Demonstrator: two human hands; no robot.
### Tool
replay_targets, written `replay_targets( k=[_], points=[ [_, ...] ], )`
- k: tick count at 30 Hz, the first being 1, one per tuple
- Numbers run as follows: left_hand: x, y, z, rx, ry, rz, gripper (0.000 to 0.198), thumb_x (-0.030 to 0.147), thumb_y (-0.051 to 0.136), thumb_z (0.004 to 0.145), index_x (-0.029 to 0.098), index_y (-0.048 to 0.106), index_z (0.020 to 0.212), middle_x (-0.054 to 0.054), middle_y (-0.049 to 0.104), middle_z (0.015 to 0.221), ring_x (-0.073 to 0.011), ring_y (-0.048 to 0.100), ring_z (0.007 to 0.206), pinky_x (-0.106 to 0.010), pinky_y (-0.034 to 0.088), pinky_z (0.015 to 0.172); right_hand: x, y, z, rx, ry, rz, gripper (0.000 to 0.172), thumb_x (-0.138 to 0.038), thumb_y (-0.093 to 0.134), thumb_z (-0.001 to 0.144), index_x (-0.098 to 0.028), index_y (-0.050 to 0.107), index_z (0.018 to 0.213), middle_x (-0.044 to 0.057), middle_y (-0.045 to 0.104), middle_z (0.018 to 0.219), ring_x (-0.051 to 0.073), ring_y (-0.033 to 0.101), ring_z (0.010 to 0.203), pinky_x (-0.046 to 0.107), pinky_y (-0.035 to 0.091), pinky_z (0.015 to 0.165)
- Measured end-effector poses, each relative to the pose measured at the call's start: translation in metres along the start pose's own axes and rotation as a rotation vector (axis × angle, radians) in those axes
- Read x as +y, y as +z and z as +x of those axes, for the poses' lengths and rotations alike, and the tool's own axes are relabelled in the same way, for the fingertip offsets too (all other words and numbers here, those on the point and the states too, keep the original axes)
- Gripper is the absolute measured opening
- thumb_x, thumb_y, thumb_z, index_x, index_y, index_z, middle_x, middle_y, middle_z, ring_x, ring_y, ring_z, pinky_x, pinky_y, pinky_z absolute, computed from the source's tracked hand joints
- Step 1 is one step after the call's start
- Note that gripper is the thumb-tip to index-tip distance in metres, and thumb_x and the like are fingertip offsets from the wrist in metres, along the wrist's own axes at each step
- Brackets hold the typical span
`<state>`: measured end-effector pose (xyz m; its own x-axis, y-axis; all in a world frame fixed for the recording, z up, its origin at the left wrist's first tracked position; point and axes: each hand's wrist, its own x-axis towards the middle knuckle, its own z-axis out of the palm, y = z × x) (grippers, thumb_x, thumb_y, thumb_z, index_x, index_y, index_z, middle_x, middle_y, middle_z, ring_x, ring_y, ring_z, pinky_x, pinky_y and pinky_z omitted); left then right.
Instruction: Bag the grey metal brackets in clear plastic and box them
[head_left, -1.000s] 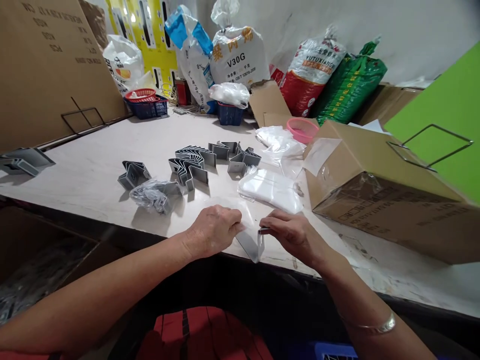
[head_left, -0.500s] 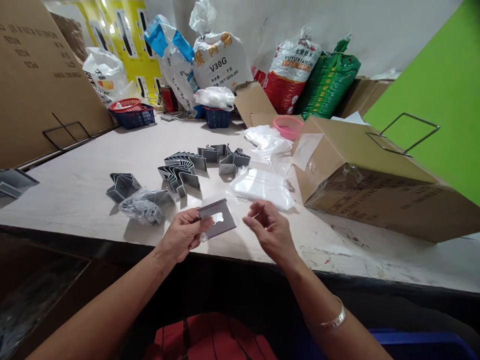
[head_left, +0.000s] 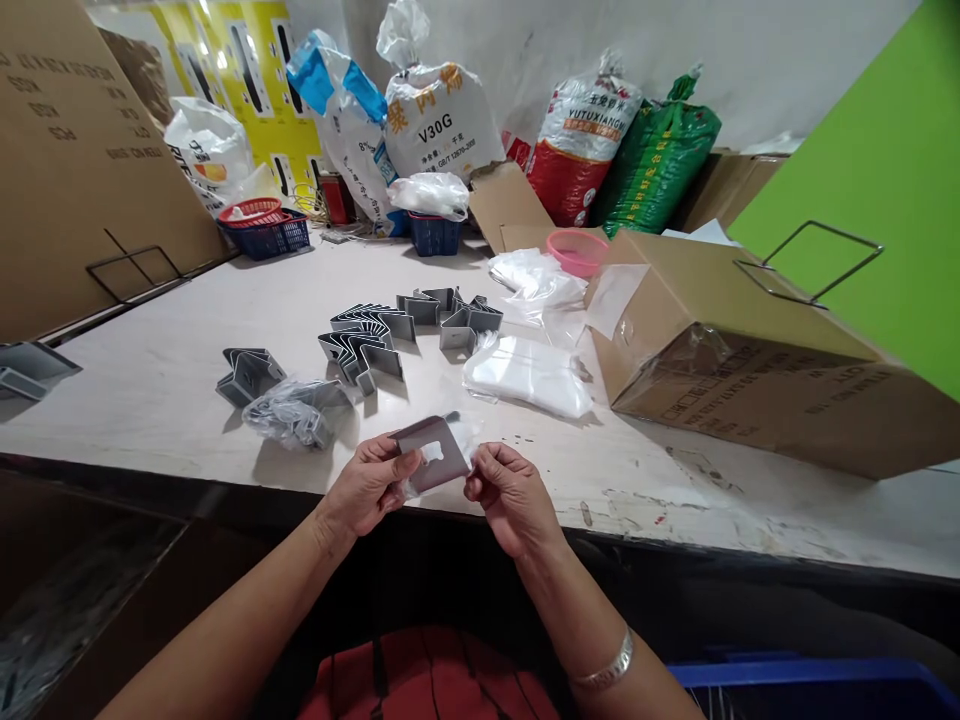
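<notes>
Over the table's near edge, my left hand [head_left: 369, 485] and my right hand [head_left: 506, 495] both pinch a grey metal bracket [head_left: 429, 452] with a slot in it. A thin clear plastic bag [head_left: 463, 438] lies around the bracket's right side, under my right fingers. Further back on the table sit several loose grey metal brackets [head_left: 375, 340] in nested rows, a bagged bracket [head_left: 296, 412] and a stack of clear bags [head_left: 529, 375].
A large cardboard box [head_left: 750, 350] with a wire frame on top lies at the right. Sacks [head_left: 442, 115], small baskets [head_left: 270, 225], a pink bowl [head_left: 576, 250] and a leaning cardboard sheet [head_left: 82, 150] line the back and left. A blue crate [head_left: 810, 685] sits below right.
The bracket was lifted from the table edge into my left hand and turned flat. My right hand let go, opened, then came back to pinch the bracket's bagged right side.
</notes>
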<state>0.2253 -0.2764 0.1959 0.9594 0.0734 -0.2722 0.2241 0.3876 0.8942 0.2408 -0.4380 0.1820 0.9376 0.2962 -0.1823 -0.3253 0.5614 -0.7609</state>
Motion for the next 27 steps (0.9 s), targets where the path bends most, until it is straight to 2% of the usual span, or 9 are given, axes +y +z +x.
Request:
replay_targets(
  k=[4,8,12,16,19,21,23,25,27],
  points=[
    [-0.004,-0.004,0.002,0.043,0.155,0.160,0.029,0.036,0.075,0.051,0.014,0.060,0.063,0.005,0.052,0.051,-0.0001,0.028,0.031,-0.016,0.019,0.031,0.000,0.000,-0.004,0.010,-0.012,-0.057,0.023,-0.030,0.070,0.061,-0.013,0.055,0.055,-0.001,0.058,0.053,0.004,0.042,0.041,0.018,0.029,0.043],
    [-0.003,0.002,-0.001,0.012,0.378,0.680,0.016,0.029,0.064,0.063,0.014,0.058,0.060,0.002,0.052,0.054,-0.0075,0.043,0.049,-0.020,0.033,0.046,-0.004,0.002,0.001,0.142,-0.135,-0.165,0.024,-0.031,0.068,0.060,-0.014,0.052,0.054,-0.002,0.055,0.051,0.004,0.038,0.041,0.019,0.027,0.042],
    [0.001,0.010,0.002,0.072,0.434,1.083,0.024,0.020,0.061,0.061,0.016,0.042,0.047,0.006,0.039,0.044,-0.0062,0.034,0.044,-0.020,0.026,0.044,-0.008,0.003,0.012,0.079,-0.278,-0.393,0.023,-0.032,0.064,0.066,-0.016,0.049,0.059,-0.006,0.048,0.051,0.004,0.034,0.043,0.019,0.026,0.043],
    [0.008,0.008,0.009,0.020,0.320,0.954,0.027,0.030,0.054,0.070,0.018,0.040,0.050,0.007,0.039,0.042,-0.0059,0.034,0.037,-0.019,0.025,0.038,-0.018,0.000,0.021,-0.042,-0.368,-0.635,0.015,-0.028,0.060,0.069,-0.019,0.050,0.076,-0.008,0.043,0.053,0.006,0.038,0.048,0.019,0.032,0.048],
    [0.012,0.005,0.009,0.136,0.498,0.857,0.030,0.034,0.048,0.075,0.017,0.044,0.051,0.006,0.039,0.043,-0.0057,0.036,0.038,-0.018,0.030,0.039,-0.030,-0.001,0.023,-0.087,-0.400,-0.774,0.021,-0.026,0.057,0.071,-0.020,0.054,0.092,-0.008,0.043,0.054,0.007,0.038,0.048,0.020,0.033,0.048],
    [0.013,0.005,0.006,0.242,0.624,0.790,0.026,0.032,0.050,0.074,0.016,0.049,0.054,0.005,0.041,0.045,-0.0052,0.038,0.040,-0.018,0.032,0.040,-0.036,0.002,0.020,-0.076,-0.462,-0.877,0.015,-0.026,0.053,0.074,-0.018,0.059,0.086,-0.005,0.046,0.058,0.007,0.040,0.050,0.021,0.034,0.049],
    [0.015,0.006,0.001,0.274,0.580,0.649,0.022,0.032,0.051,0.075,0.016,0.051,0.061,0.006,0.042,0.047,-0.0048,0.039,0.037,-0.018,0.032,0.037,-0.038,0.005,0.015,-0.135,-0.512,-0.967,0.014,-0.026,0.051,0.077,-0.017,0.061,0.083,-0.001,0.052,0.065,0.009,0.045,0.055,0.023,0.038,0.052],
    [0.015,0.007,-0.004,0.202,0.475,0.518,0.020,0.033,0.053,0.075,0.015,0.050,0.066,0.006,0.043,0.049,-0.0050,0.040,0.036,-0.018,0.033,0.036,-0.036,0.007,0.009,-0.287,-0.575,-1.063,0.018,-0.025,0.050,0.079,-0.017,0.060,0.092,0.001,0.055,0.073,0.011,0.050,0.062,0.024,0.042,0.057],
    [0.013,0.007,-0.008,0.056,0.428,0.474,0.018,0.031,0.059,0.070,0.016,0.049,0.073,0.005,0.047,0.055,-0.0065,0.046,0.043,-0.019,0.039,0.042,-0.032,0.007,0.006,-0.438,-0.695,-1.199,0.020,-0.020,0.048,0.081,-0.017,0.058,0.098,0.003,0.055,0.079,0.011,0.052,0.067,0.024,0.043,0.060]
  ],
)
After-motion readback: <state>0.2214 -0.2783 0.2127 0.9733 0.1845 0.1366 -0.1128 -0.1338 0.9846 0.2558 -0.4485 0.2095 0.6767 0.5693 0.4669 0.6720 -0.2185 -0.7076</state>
